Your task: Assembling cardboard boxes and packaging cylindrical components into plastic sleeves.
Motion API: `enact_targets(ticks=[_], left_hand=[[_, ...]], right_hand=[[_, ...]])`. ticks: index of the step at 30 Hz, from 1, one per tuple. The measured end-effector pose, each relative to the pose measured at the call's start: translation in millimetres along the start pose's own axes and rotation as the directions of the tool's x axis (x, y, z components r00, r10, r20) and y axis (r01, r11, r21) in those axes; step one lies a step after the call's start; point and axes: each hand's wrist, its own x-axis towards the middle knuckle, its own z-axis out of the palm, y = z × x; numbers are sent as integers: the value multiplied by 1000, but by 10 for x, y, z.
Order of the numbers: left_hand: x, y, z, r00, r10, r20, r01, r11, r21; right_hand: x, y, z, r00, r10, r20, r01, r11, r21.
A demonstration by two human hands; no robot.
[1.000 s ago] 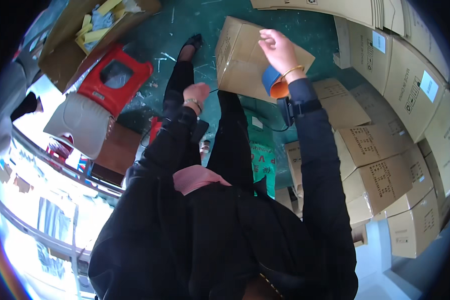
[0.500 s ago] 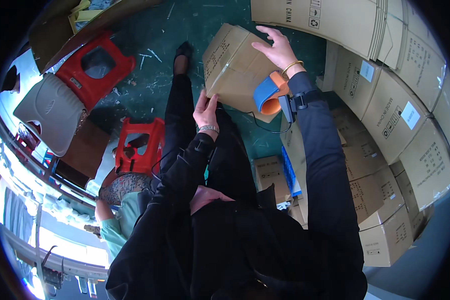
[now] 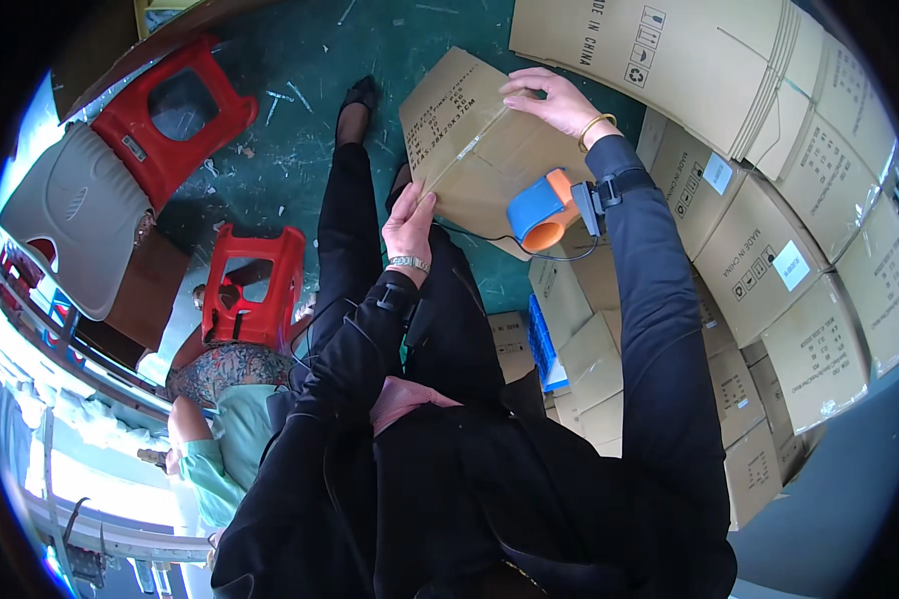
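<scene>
A brown cardboard box [image 3: 479,165] with black print on one face is tilted in front of my legs. A shiny strip, like clear tape, runs along its upper edge. My left hand [image 3: 408,235] is closed on the near end of that edge, thumb and fingers pinching the cardboard. At the far end, my right hand [image 3: 554,102] has its thumb and curled forefinger on the box; the contact is partly hidden. Close to my right wrist, a blue and orange tool [image 3: 544,208], resembling a tape dispenser, rests against the box's near face.
Stacked cartons [image 3: 759,255] and flat cardboard [image 3: 659,50] line the right side. Red plastic stools [image 3: 175,125] and a grey stool-like piece [image 3: 75,215] stand left. Another person [image 3: 240,439] sits at lower left. Scraps litter the green floor [image 3: 300,55]. A cable hangs by my right wrist.
My right hand has come down from above the box onto the far end of its edge, its spread fingers curling in. My left hand keeps its hold. The box has turned slightly.
</scene>
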Motion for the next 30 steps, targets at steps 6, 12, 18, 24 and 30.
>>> enact_targets(ticks=[6, 12, 18, 24, 30], left_hand=[[99, 22, 12, 998, -60, -33, 59, 998, -19], [96, -17, -1, 996, -13, -86, 8, 999, -50], [120, 46, 85, 984, -123, -132, 107, 987, -120], [175, 16, 122, 973, -135, -186, 93, 971, -218], [245, -47, 146, 963, -131, -235, 79, 972, -221]], right_hand=[[26, -99, -36, 999, 44, 12, -45, 999, 12], [34, -114, 41, 991, 86, -103, -75, 991, 110], [83, 12, 138, 971, 149, -187, -97, 960, 262], [141, -87, 273, 949, 193, -248, -133, 961, 242], [189, 6, 319, 961, 125, -246, -97, 988, 123]])
